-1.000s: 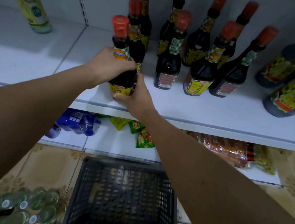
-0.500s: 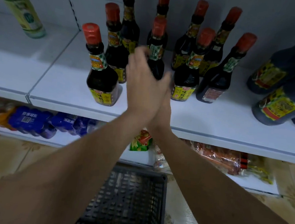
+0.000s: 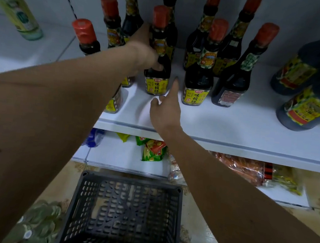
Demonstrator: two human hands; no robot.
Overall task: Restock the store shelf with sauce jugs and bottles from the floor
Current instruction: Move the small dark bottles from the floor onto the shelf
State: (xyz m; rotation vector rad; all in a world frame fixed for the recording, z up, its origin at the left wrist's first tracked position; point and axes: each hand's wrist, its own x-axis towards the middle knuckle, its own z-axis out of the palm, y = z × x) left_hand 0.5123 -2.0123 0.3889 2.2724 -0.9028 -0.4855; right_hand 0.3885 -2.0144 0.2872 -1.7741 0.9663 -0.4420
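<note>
**Shelf restock: hands shifted to a second-row bottle**

While the red-capped bottle at the left front [image 3: 89, 39] now stood alone on the white shelf [image 3: 222, 124], with no hand on it, both hands had moved right from where they gripped it a second earlier. The left hand [image 3: 144, 52] was curled around the shoulder of a dark sauce bottle with a yellow label [image 3: 157, 71], thumb across its front — how the fingers lay behind the glass could not be told with certainty. The right hand [image 3: 166, 106] held nothing: its index finger was extended toward the gap beside that bottle's base and the other fingers were loosely bent, with no contact that could be confirmed.

Further sauce bottles stood in rows just beside and behind; large dark jugs [image 3: 308, 75] lay at the right end of the same shelf. Below, the black crate [image 3: 123, 214] on the floor showed only its bare grid bottom.

Assessment: the first bottle was placed, and the step in hand appeared to be straightening the row — facing labels forward. With the crate showing no stock, this load was judged nearly done. Risk: the bottles stand close together, so a careless nudge could topple a neighbour.
</note>
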